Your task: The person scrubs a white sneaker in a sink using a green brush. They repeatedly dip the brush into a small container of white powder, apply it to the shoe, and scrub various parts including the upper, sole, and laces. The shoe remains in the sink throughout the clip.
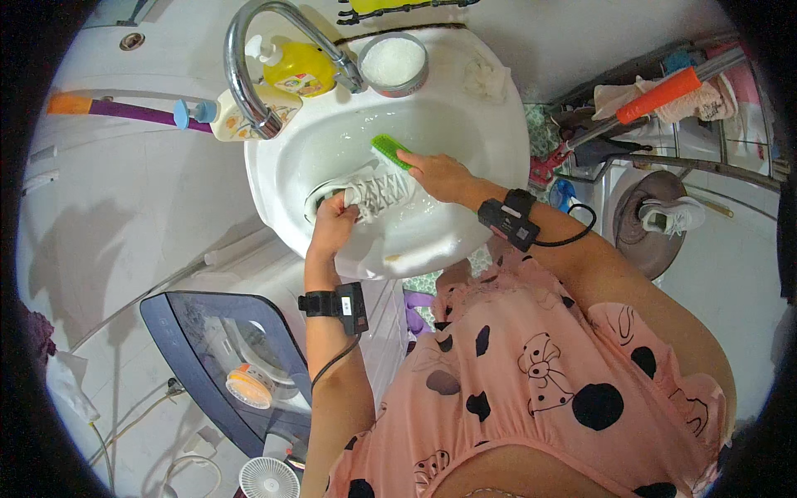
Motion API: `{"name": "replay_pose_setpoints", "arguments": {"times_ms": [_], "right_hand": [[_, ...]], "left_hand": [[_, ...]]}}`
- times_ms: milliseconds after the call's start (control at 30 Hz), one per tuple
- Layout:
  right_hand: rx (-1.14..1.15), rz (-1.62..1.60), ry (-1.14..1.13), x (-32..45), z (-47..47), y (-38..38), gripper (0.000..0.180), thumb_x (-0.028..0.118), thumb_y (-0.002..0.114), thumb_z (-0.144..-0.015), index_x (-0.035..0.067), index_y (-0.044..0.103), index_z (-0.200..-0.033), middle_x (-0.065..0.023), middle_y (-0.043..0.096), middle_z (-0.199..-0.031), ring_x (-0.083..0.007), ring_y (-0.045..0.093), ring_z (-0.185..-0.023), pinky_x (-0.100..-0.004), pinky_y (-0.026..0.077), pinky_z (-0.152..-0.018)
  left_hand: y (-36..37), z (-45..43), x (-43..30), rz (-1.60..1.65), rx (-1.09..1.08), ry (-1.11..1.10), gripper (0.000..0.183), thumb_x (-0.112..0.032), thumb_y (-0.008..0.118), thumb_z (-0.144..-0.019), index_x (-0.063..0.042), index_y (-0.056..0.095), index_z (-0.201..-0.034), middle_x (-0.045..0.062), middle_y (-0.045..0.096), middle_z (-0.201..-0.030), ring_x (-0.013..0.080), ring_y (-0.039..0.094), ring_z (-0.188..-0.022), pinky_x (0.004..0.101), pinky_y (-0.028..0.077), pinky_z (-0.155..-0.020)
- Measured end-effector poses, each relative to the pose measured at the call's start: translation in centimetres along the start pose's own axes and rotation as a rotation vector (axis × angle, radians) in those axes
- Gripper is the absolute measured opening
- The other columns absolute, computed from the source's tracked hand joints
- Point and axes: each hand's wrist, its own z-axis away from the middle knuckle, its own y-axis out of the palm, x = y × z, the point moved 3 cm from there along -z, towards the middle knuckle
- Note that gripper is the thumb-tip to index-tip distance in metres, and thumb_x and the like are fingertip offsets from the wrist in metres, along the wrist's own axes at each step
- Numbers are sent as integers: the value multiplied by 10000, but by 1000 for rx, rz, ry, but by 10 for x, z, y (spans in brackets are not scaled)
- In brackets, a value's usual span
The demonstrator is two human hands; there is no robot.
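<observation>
A white lace-up sneaker [389, 190] is in the basin of a white washbasin [492, 249], its toe pointing right. My left hand [336, 221] grips it by the collar and tongue, with some fingers hidden inside the opening. In my right hand [439, 174] is a green scrubbing brush [390, 149], its far end reaching past my fingers over the basin. The brush is just above the shoe's upper side; whether its bristles touch the shoe I cannot tell.
Behind the basin stand a chrome faucet [233, 62], a yellow pump bottle [302, 68], a cream pump bottle [255, 112] and a round tub of white contents [393, 62]. A washing machine [218, 348] is at lower left. Another white sneaker [672, 215] lies at right.
</observation>
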Motion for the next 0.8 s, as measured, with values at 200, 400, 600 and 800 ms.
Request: {"name": "replay_pose_setpoints", "arguments": {"times_ms": [200, 400, 600, 800], "right_hand": [[-50, 91, 24, -26, -12, 10, 463, 177, 427, -909, 144, 374, -1368, -244, 626, -979, -425, 596, -903, -520, 464, -792], [-97, 23, -107, -27, -25, 27, 457, 165, 439, -897, 134, 409, -1351, -245, 610, -1072, -416, 589, -960, -507, 447, -850], [3, -38, 69, -19, -24, 29, 440, 216, 464, -929, 153, 439, -1365, -223, 591, -1147, -401, 577, -1013, -452, 445, -889], [-153, -212, -53, 21, 27, 12, 493, 193, 461, -919, 151, 368, -1401, -241, 613, -992, -416, 606, -852, -477, 485, -744]], "left_hand": [[-10, -1, -21, -550, -177, 267, 177, -82, 559, -864, -26, 673, -987, 28, 663, -790, 167, 603, -723, 295, 480, -688], [-12, -11, -27, -20, -137, -364, 321, -407, 590, -878, -110, 691, -947, -48, 541, -684, 77, 425, -557, 225, 322, -503], [-5, -31, -23, 18, -12, -598, 372, -432, 615, -864, -110, 648, -1046, -35, 602, -799, 84, 492, -618, 234, 362, -504], [6, -28, -25, 545, 48, -496, 242, -189, 528, -922, -24, 611, -1078, 71, 669, -997, 185, 650, -881, 320, 530, -793]]}}
